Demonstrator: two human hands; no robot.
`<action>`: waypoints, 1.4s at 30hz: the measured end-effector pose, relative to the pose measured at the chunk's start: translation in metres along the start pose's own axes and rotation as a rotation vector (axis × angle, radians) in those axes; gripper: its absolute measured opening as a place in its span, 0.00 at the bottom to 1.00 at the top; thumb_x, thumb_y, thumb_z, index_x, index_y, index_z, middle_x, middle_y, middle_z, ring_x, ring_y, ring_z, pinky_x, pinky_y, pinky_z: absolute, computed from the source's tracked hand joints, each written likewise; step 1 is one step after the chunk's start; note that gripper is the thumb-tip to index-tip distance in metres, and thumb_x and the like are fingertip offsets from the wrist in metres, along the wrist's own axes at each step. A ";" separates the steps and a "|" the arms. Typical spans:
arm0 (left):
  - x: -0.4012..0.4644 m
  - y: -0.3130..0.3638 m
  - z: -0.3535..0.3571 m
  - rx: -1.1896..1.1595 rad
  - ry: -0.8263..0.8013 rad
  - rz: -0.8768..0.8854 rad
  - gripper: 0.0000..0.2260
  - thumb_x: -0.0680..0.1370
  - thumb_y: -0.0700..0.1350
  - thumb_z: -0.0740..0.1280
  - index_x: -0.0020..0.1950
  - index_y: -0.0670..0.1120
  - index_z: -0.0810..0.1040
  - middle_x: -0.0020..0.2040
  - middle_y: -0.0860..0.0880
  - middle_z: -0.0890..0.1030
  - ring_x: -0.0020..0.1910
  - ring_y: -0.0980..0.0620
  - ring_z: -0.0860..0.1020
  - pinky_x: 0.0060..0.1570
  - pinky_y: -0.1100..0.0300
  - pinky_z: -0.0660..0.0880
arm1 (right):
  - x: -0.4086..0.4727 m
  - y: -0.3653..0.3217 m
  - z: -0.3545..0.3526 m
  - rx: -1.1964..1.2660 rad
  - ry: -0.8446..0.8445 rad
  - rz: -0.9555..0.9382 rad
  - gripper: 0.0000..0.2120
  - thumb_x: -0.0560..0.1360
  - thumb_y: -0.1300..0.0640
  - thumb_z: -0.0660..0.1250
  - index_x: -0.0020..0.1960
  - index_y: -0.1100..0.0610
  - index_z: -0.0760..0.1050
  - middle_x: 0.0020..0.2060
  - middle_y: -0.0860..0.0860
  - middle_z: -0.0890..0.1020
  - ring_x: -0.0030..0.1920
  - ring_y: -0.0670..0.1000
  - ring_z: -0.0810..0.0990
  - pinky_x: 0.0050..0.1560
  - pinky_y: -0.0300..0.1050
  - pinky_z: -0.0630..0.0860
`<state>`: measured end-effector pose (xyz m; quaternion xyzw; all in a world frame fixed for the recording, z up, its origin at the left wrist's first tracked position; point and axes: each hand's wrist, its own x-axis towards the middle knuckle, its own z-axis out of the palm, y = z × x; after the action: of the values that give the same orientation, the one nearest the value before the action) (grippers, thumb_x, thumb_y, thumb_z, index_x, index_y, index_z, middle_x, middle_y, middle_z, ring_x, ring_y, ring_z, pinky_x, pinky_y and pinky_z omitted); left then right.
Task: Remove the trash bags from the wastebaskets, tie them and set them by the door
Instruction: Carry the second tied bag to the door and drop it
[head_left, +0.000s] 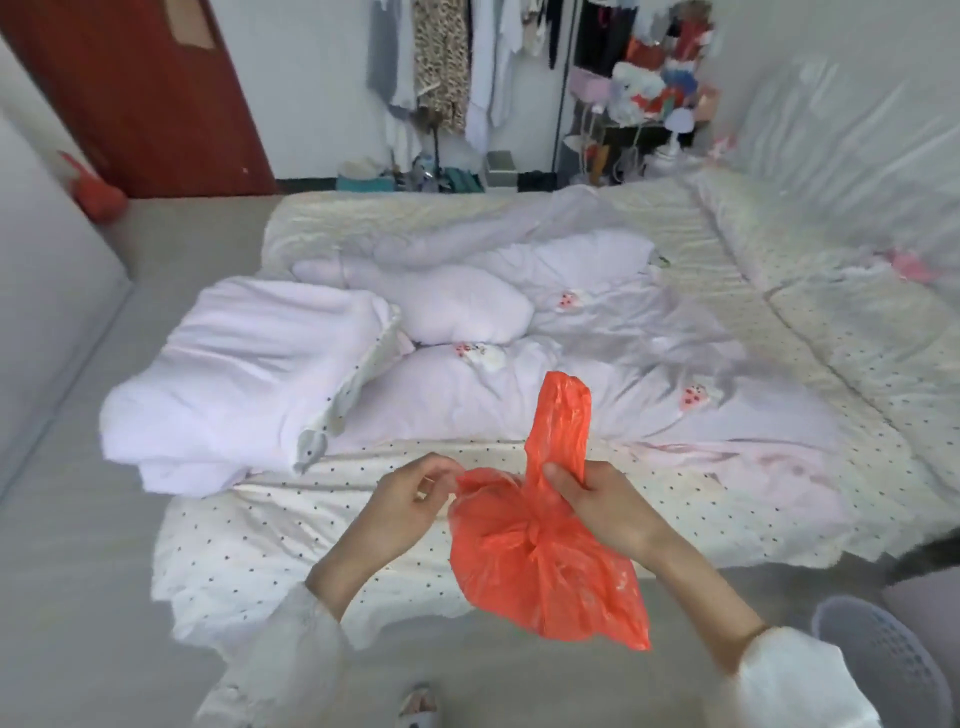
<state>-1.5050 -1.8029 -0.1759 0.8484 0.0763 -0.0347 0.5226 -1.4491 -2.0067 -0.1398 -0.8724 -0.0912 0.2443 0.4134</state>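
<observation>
Bedroom, unmade bed (519, 322) beyond hands. Orange trash bag (540, 566) between them, mid-tie: left hand (410, 493) pinches one ear, right hand (597, 499) grips other. Next: cinch knot, carry to door (145, 93).

bed (519, 493) w/ dotted sheet lying across mid frame | rumpled white duvet (597, 364) sitting on it | folded white blanket (234, 374) resting at its left edge | clothes (441, 62) hanging on far wall | cluttered shelf (639, 93) standing far right, items blurred
</observation>
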 end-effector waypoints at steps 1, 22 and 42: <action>-0.014 -0.012 -0.025 -0.013 0.057 -0.022 0.10 0.78 0.42 0.61 0.43 0.58 0.74 0.41 0.58 0.80 0.39 0.69 0.77 0.40 0.79 0.68 | 0.003 -0.020 0.020 -0.019 -0.053 -0.034 0.14 0.79 0.49 0.56 0.46 0.53 0.78 0.39 0.47 0.79 0.38 0.43 0.76 0.43 0.36 0.69; -0.253 -0.278 -0.471 -0.019 0.739 -0.387 0.13 0.79 0.40 0.58 0.42 0.58 0.73 0.38 0.55 0.79 0.33 0.68 0.77 0.36 0.78 0.70 | 0.080 -0.383 0.505 -0.093 -0.681 -0.327 0.18 0.79 0.52 0.58 0.53 0.65 0.78 0.50 0.65 0.83 0.43 0.58 0.82 0.46 0.48 0.79; 0.048 -0.399 -0.795 -0.155 0.682 -0.384 0.11 0.80 0.40 0.56 0.44 0.49 0.76 0.38 0.50 0.79 0.31 0.66 0.77 0.33 0.75 0.70 | 0.449 -0.631 0.630 -0.119 -0.526 -0.337 0.14 0.79 0.54 0.58 0.38 0.57 0.75 0.39 0.57 0.77 0.41 0.53 0.75 0.46 0.50 0.73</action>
<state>-1.5404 -0.9134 -0.1753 0.7397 0.4051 0.1580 0.5137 -1.3499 -1.0134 -0.1534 -0.7746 -0.3525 0.3838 0.3585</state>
